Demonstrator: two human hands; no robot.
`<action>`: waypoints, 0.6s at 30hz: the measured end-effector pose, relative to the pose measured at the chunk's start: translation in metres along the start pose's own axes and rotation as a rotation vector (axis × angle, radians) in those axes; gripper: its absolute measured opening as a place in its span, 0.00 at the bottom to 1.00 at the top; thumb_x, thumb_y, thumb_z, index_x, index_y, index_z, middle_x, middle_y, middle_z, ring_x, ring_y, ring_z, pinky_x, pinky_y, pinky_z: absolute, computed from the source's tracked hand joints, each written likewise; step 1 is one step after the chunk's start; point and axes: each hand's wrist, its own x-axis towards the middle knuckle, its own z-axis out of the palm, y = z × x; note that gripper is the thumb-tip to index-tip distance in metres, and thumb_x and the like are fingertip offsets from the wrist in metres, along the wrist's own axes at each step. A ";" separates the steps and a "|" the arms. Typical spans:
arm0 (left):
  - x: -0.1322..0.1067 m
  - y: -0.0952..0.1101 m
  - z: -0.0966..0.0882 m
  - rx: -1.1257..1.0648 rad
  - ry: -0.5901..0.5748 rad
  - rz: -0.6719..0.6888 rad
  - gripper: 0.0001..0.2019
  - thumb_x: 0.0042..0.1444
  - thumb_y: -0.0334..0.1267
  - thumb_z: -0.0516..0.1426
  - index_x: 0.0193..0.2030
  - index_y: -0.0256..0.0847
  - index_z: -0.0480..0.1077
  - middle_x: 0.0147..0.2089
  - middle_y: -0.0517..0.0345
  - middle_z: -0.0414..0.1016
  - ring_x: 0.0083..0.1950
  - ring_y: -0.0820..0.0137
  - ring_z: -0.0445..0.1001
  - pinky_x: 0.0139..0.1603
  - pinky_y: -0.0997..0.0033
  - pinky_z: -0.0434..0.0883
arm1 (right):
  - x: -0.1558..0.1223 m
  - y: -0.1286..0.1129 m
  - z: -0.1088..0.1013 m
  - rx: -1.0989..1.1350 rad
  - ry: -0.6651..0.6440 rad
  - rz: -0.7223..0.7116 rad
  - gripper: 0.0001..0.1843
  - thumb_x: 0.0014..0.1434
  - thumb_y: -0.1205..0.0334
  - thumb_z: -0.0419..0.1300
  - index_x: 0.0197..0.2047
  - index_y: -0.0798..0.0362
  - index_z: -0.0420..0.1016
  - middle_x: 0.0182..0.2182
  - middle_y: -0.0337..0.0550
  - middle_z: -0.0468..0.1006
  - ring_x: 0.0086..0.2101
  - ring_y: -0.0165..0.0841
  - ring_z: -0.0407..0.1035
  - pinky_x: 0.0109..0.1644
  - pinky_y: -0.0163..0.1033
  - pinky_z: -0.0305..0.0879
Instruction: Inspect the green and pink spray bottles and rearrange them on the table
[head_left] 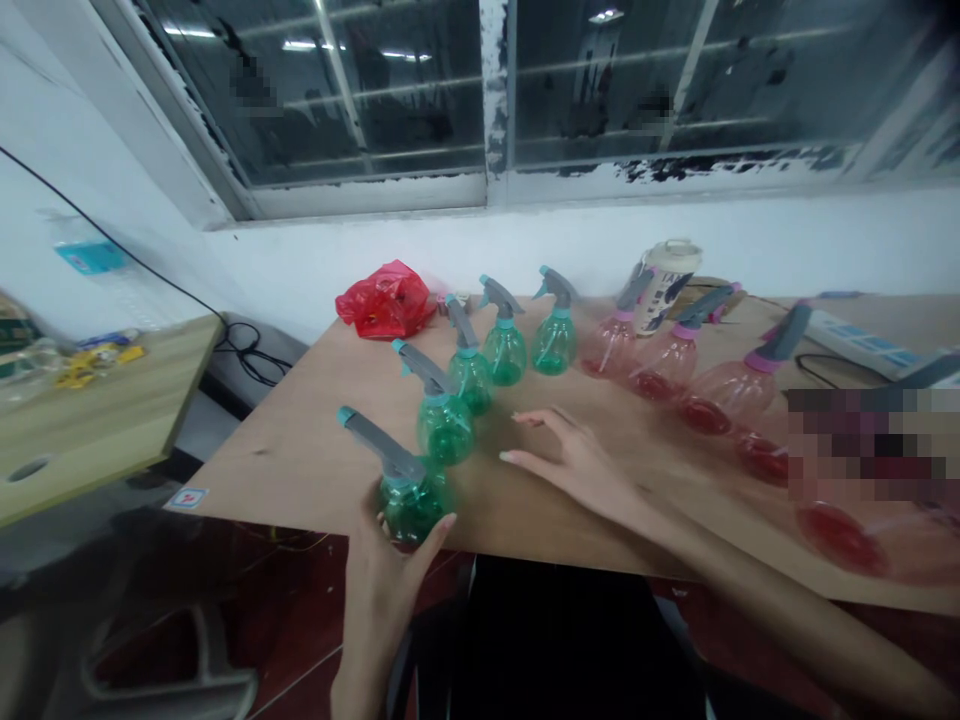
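Observation:
My left hand (394, 565) is wrapped round the lower body of the nearest green spray bottle (414, 508), at the table's front edge. That bottle has a grey trigger head with a teal nozzle pointing up and left. Behind it, several more green spray bottles curve away, among them a second green spray bottle (445, 428) close by. My right hand (562, 455) hovers over the wooden table (517, 510), fingers apart and holding nothing. To its right stands a row of pink spray bottles (731, 390) with grey heads and pink collars.
A red plastic bag (390, 300) lies at the back left. At the back stand a white tumbler (666, 285) and, further right, a power strip (862, 340). A second table (105, 420) with yellow items is at left; a black cable (251, 350) hangs between the tables.

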 end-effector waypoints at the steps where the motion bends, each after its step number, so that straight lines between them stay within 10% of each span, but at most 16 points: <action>1: -0.003 0.000 0.000 0.022 -0.025 0.009 0.41 0.41 0.54 0.64 0.59 0.39 0.54 0.48 0.46 0.71 0.46 0.53 0.74 0.43 0.49 0.73 | -0.006 -0.002 -0.003 0.027 -0.028 -0.003 0.23 0.52 0.47 0.62 0.48 0.46 0.68 0.46 0.43 0.73 0.48 0.39 0.68 0.54 0.51 0.63; 10: -0.034 0.031 0.040 -0.017 -0.388 0.134 0.36 0.45 0.47 0.63 0.59 0.40 0.55 0.55 0.44 0.66 0.55 0.53 0.68 0.53 0.50 0.66 | -0.027 -0.021 -0.003 0.315 -0.124 -0.054 0.40 0.44 0.53 0.69 0.59 0.42 0.59 0.54 0.46 0.69 0.53 0.43 0.65 0.55 0.53 0.62; 18: -0.044 0.066 0.084 -0.034 -0.581 0.263 0.39 0.45 0.46 0.64 0.62 0.37 0.54 0.56 0.40 0.63 0.58 0.50 0.62 0.57 0.49 0.60 | -0.037 -0.013 -0.026 0.441 0.158 0.013 0.20 0.54 0.58 0.62 0.50 0.45 0.69 0.50 0.43 0.74 0.50 0.40 0.69 0.53 0.45 0.66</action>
